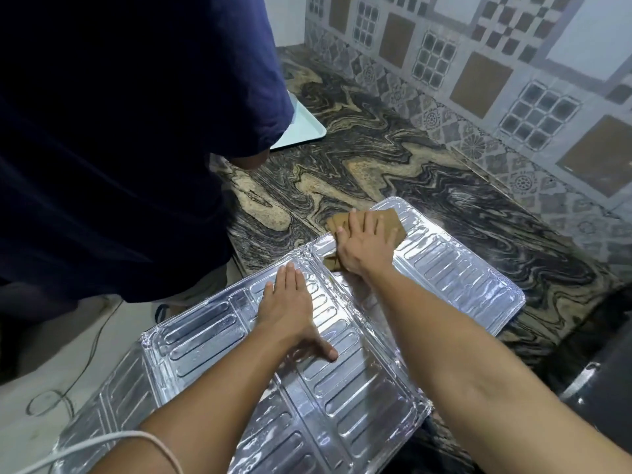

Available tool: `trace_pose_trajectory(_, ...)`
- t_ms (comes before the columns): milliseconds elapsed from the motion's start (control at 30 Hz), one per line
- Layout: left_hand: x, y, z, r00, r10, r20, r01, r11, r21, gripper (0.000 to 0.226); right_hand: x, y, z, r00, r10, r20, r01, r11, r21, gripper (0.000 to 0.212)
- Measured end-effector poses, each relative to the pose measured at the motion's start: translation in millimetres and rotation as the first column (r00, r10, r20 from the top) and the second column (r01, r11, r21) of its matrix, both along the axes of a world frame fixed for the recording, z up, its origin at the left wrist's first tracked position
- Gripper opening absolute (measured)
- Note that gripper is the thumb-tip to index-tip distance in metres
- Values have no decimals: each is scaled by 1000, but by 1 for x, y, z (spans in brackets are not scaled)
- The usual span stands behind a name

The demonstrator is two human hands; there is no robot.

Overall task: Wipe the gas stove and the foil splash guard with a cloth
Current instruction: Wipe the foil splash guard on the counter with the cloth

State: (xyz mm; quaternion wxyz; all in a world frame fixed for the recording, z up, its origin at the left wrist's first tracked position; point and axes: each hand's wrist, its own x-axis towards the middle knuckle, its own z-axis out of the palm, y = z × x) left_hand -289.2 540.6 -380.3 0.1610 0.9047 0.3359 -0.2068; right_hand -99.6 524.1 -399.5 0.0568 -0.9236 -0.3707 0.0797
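Foil guard (pixel 359 388): embossed silver panels, unfolded and lying flat, far panel on the desk (pixel 393 159), near panels overhanging its edge toward the floor.

Cloth (pixel 386 222): brown, folded, on the far panel near its far-left corner, one corner showing below the palm.

Right hand (pixel 366 248): flat, fingers spread, pressing the cloth onto the foil.

Left hand (pixel 290 309): flat on the middle panel, fingers together, thumb out to the side, nothing held; it touches the foil only.

Desk: dark swirled stone with tan veins, running along a patterned tile wall (pixel 496 63).

Tray (pixel 301 124): pale, on the desk at the far left, partly hidden.

Second person (pixel 119 131): dark blue shirt, standing at left beside the desk.

Cable (pixel 68 388): thin, looped on the floor at lower left.

Stove: a dark edge at the right border may belong to it; cannot tell.
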Motion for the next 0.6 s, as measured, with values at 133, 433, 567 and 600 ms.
trace_pose_trajectory(133,1,1,-3,1000,-1,-19,1,1000,6,162,35,-9,3,996,-86,-23,85,996,-23,63)
trace_pose_trajectory(433,2,2,-3,1000,-7,-15,7,1000,12,162,55,-62,-10,933,-356,-58,355,934,-29,58)
trace_pose_trajectory(567,2,0,0,1000,-21,-3,21,1000,5,162,43,-97,-5,841,-536,-74,535,844,-31,57)
trace_pose_trajectory(600,1,0,1,1000,-26,-2,26,1000,10,162,38,-103,-3,818,-571,-65,571,821,-19,55)
